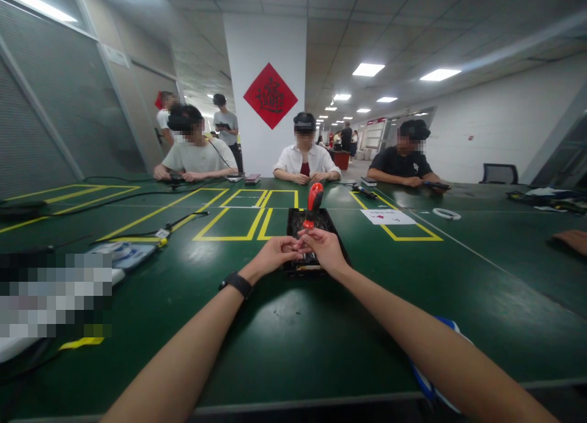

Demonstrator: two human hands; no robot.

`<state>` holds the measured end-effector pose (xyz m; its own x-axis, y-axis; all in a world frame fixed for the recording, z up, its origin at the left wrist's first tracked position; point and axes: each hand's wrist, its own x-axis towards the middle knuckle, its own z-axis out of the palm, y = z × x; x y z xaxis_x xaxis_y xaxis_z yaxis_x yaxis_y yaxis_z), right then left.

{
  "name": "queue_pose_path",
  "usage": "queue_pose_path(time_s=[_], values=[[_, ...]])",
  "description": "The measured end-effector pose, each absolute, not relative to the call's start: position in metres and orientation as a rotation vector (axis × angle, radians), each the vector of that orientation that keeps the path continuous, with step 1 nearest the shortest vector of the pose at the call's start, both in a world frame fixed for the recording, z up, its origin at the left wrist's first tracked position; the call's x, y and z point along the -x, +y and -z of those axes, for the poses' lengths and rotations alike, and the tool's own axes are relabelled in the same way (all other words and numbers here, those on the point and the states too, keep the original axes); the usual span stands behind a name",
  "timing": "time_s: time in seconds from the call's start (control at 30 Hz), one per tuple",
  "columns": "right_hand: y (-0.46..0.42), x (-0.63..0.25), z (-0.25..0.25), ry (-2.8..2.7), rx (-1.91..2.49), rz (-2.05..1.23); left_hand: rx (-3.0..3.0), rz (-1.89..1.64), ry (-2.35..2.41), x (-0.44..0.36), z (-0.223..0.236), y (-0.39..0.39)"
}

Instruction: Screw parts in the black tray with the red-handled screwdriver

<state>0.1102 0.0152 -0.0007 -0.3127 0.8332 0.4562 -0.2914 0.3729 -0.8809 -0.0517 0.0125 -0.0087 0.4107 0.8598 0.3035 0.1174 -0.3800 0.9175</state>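
A screwdriver [313, 204] with a red and black handle stands nearly upright, handle up, over a black open case or tray [337, 233]. Its lower end is hidden behind my fingers. My left hand [280, 252], below a dark wristband, has its fingertips pinched together over the case. Against them, my right hand [326, 247] is closed too, its fingers just below the screwdriver's red collar. Whatever small thing lies between the fingertips is too small to make out. No finger wraps the handle. The inside of the case is dark and partly covered by my hands.
Yellow tape outlines [229, 238] mark the green table [275, 349]. A white paper sheet [389, 217] and a white ring [446, 214] lie to the right. Cables and a pouch [123, 253] lie left. A blue and white object [424, 374] shows under my right forearm. Three people sit opposite.
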Motion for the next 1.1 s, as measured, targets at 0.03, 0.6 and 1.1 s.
queue_pose_path(time_s=[0.03, 0.6, 1.1], values=[[0.0160, -0.1102, 0.0013, -1.473, 0.520, -1.218, -1.776, -1.063, 0.867, 0.0501, 0.0092, 0.0124], [0.0182, -0.1142, 0.0016, -1.482, 0.468, -1.290, -1.620, -0.978, 0.726, 0.0555, 0.0120, 0.0172], [0.0134, -0.1122, -0.0043, -1.481, 0.494, -1.188, -1.640, -1.060, 0.863, 0.0516, 0.0161, 0.0166]])
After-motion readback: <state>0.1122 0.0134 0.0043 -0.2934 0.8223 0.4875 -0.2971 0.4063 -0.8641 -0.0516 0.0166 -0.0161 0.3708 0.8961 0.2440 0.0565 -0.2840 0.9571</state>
